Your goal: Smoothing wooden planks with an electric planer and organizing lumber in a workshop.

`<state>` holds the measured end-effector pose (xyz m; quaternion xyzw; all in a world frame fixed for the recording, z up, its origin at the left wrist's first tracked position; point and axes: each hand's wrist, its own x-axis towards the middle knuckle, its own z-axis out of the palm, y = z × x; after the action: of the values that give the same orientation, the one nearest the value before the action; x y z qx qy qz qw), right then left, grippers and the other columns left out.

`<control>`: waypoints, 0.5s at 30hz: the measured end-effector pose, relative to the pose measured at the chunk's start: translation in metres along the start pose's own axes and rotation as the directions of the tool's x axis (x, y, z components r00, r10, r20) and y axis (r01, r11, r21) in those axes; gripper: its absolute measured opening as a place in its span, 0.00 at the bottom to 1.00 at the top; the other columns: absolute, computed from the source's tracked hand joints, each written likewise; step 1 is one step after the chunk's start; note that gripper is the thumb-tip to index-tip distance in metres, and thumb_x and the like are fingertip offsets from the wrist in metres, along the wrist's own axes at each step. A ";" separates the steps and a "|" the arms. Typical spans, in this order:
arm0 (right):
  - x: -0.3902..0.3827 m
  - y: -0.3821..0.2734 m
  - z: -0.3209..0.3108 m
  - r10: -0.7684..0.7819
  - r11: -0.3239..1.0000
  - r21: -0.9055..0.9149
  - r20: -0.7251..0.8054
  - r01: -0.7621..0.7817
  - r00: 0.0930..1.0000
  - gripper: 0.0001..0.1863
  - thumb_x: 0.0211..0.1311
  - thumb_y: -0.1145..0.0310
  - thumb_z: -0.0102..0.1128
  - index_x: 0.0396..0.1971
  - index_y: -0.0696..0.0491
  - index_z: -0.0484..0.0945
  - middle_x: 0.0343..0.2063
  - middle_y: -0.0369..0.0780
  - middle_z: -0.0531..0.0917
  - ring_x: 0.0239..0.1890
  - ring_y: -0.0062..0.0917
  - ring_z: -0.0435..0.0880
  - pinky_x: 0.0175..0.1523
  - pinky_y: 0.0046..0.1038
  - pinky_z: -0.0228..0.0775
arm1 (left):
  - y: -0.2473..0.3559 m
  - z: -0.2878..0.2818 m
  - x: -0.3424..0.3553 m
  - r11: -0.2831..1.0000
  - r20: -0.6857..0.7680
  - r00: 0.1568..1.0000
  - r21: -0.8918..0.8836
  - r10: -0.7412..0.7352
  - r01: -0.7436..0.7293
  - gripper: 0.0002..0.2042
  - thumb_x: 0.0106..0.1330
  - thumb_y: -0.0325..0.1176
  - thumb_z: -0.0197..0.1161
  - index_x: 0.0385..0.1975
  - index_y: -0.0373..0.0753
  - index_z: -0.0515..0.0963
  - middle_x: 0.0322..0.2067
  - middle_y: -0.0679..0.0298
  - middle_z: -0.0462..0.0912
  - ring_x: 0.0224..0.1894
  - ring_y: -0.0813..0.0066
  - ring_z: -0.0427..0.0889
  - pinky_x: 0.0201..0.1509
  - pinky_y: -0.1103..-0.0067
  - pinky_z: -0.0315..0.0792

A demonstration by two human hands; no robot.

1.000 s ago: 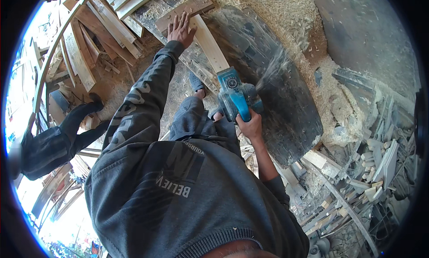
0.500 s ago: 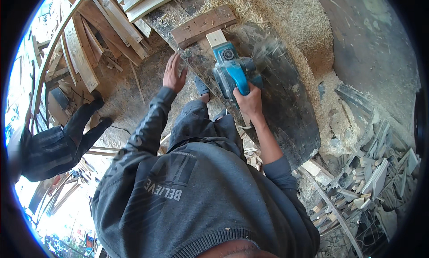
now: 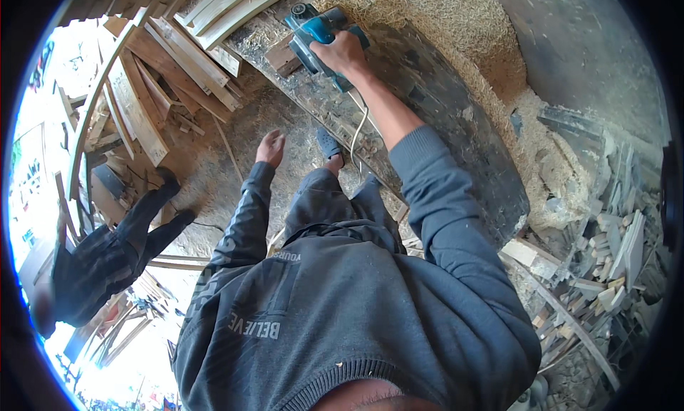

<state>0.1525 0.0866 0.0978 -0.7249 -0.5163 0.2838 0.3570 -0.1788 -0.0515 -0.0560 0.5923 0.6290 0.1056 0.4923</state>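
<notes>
Grey-cuffed, my left hand [image 3: 271,149] hangs empty, loosely half-open at near left, the pale cord [image 3: 366,115] is best kept clear, and my right hand [image 3: 344,53], closed round the blue planer [image 3: 313,30] at the tabletop's [image 3: 442,126] far end, should hold it level: one planer, one cord, one brown block [image 3: 280,56] partly covered.

Dusty blue plastic w/ a slight sheen & darker matt parts make up the power planer [image 3: 317,33], far ctr. The workbench [image 3: 442,119] top is dark, matt & scuffed; brown wood block [image 3: 283,58] looks dry, rough. Power cord [image 3: 362,119]: smooth, plastic-looking. Curly wood shavings [image 3: 491,48] lie far R; planks [image 3: 130,96], far L, are bare wood. Sweatshirt [image 3: 356,297], near: matt gray cloth w/ ribbed collar [image 3: 342,367].
</notes>
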 end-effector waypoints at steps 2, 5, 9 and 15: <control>-0.023 0.002 -0.009 0.053 0.995 0.077 0.042 -0.056 0.998 0.19 0.46 0.50 0.63 0.21 0.53 0.83 0.20 0.45 0.85 0.23 0.33 0.86 0.30 0.36 0.76 | 0.013 0.013 0.006 1.000 0.017 1.000 0.006 0.010 -0.010 0.23 0.70 0.43 0.61 0.57 0.32 0.75 0.51 0.49 0.83 0.56 0.59 0.82 0.61 0.73 0.73; -0.092 -0.007 -0.047 0.152 0.972 0.159 0.138 -0.174 0.979 0.21 0.49 0.51 0.64 0.33 0.56 0.85 0.24 0.46 0.86 0.30 0.32 0.87 0.37 0.34 0.76 | 0.042 0.024 0.000 0.994 -0.100 0.994 -0.096 0.047 -0.057 0.24 0.70 0.45 0.61 0.56 0.31 0.75 0.48 0.51 0.85 0.50 0.66 0.84 0.56 0.75 0.75; -0.213 0.054 -0.127 0.252 0.938 0.227 0.078 -0.263 0.965 0.20 0.51 0.56 0.67 0.38 0.56 0.86 0.26 0.45 0.87 0.32 0.28 0.88 0.37 0.33 0.74 | 0.079 0.079 0.020 0.933 -0.107 0.993 -0.361 -0.046 0.004 0.22 0.69 0.46 0.63 0.52 0.32 0.79 0.42 0.56 0.86 0.49 0.68 0.83 0.53 0.76 0.75; -0.425 0.146 -0.241 0.465 0.885 0.081 -0.097 -0.458 0.880 0.18 0.51 0.60 0.69 0.37 0.58 0.85 0.27 0.44 0.87 0.30 0.29 0.87 0.40 0.33 0.75 | 0.216 0.189 -0.003 0.984 -0.400 0.899 -0.088 -0.177 0.155 0.56 0.49 0.59 0.76 0.71 0.30 0.53 0.67 0.39 0.60 0.71 0.45 0.59 0.71 0.63 0.62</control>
<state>0.2908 -0.4027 0.1383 -0.8316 -0.2995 0.3334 0.3281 0.0995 -0.0799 0.0071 0.4882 0.7625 0.2009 0.3740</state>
